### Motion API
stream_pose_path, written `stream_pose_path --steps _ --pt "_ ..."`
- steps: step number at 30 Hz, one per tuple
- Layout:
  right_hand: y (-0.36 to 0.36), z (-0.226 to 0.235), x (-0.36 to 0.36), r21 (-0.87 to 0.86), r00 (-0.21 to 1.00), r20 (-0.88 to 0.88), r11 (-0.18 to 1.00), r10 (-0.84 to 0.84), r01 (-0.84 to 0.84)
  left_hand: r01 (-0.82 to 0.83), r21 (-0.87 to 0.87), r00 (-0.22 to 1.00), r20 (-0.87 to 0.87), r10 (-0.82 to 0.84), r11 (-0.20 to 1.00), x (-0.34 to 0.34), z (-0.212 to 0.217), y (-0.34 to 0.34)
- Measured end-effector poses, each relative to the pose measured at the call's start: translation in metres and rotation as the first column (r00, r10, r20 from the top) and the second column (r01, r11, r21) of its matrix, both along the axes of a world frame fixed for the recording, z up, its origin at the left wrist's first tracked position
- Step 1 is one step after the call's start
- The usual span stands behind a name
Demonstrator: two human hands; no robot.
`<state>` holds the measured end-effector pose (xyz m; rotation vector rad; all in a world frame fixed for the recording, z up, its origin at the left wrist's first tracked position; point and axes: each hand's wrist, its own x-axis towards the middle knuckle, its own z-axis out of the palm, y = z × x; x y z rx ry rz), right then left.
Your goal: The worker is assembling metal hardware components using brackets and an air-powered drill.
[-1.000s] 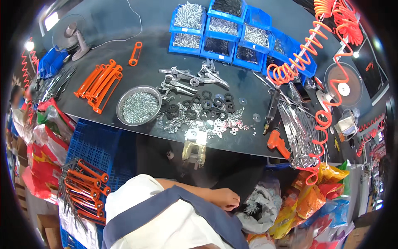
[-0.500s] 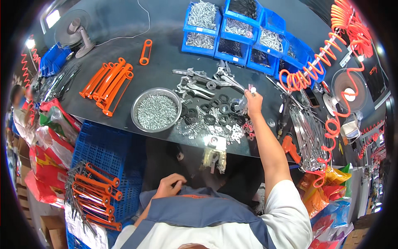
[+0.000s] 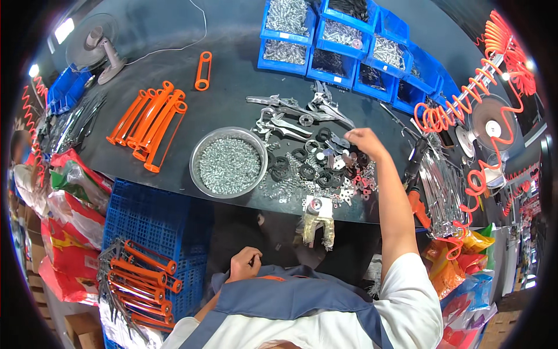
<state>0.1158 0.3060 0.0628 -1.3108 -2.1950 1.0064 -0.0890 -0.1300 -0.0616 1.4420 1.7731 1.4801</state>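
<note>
Right hand (image 3: 364, 141) farther out, one bowl (image 3: 200, 154)

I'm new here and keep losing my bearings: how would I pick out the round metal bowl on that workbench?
Start at the dark workbench and find its near edge, above the blue crate. The round metal bowl sits there, left of the black rings. It alone is a shallow silver dish heaped with small screws.

Round metal bowl (image 3: 228, 163) of screws sits at bench centre. Washers and rings (image 3: 317, 168) lie at its 3 o'clock, bare metal levers (image 3: 285, 116) at 1 o'clock, sleeved handles (image 3: 152, 123) at 10 o'clock (parts bins (image 3: 343, 43) at 12, behind).
</note>
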Motion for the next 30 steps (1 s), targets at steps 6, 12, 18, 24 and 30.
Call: stream_pose_path --steps 6,12,18,24,30 --pt "0.063 -0.009 -0.011 0.446 0.976 0.056 0.879 -0.213 0.166 -0.045 0.001 0.998 -0.034 0.045 0.999 0.0 0.001 0.003" --pt "0.074 -0.016 -0.053 0.325 0.958 0.276 0.946 -0.071 -0.024 -0.094 -0.002 0.993 -0.076 0.093 0.996 0.003 -0.001 -0.002" --pt "0.035 0.006 -0.049 0.27 0.942 -0.25 0.919 -0.223 0.289 -0.052 -0.119 0.991 0.12 0.066 0.992 0.01 0.026 -0.008" --pt "-0.165 0.036 -0.022 0.098 0.863 -0.505 0.995 0.028 0.026 0.057 0.157 0.994 0.085 -0.071 0.986 0.009 0.102 0.025" --pt "-0.299 0.042 -0.01 0.15 0.818 -0.508 0.963 0.27 -0.225 0.221 0.304 0.866 -0.498 -0.043 0.927 0.027 0.16 0.07"
